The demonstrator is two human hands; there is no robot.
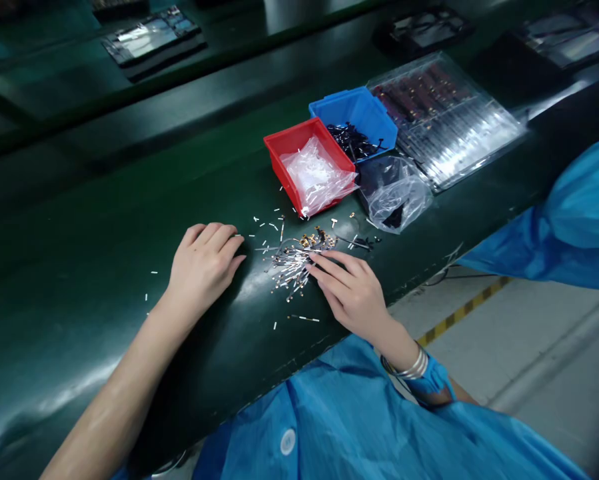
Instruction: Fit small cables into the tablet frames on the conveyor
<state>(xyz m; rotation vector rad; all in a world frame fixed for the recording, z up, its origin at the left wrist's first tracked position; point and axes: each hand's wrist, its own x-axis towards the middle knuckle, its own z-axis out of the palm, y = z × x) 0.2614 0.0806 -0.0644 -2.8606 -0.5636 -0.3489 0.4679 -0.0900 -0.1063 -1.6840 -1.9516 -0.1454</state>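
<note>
Dark green belting runs across the view as your work surface (pixel 104 220), with a grey floor and a yellow-and-black striped line showing beyond its near edge on the right.

Your left hand (pixel 202 265) lies palm down on the belt, fingers loosely curled and holding nothing; a few stray bits of metal sit just past its fingertips. Your right hand (pixel 352 290) also lies flat with the fingers spread, and its fingertips rest on the edge of a heap of small silver pins (pixel 292 261) mixed with a few gold-coloured pieces. Nothing is pinched or gripped there that you can make out; the fingers only touch the pile. A band of silver bangles (pixel 413 367) sits on your right wrist, above the blue cuff.

Loose pins are scattered on the belt around the heap, some well off to the left.

Just beyond the heap stands a red bin (pixel 279 150) with a crumpled clear bag inside it. Touching its far right side is a blue bin (pixel 364 107) holding small black parts. Beside the red bin, on the right, lies a clear plastic bag (pixel 396 193) with something dark in it, and past that a clear plastic tray (pixel 454 127) of long dark parts. A blue sleeve (pixel 579 213) of another person shows at the right edge.
</note>
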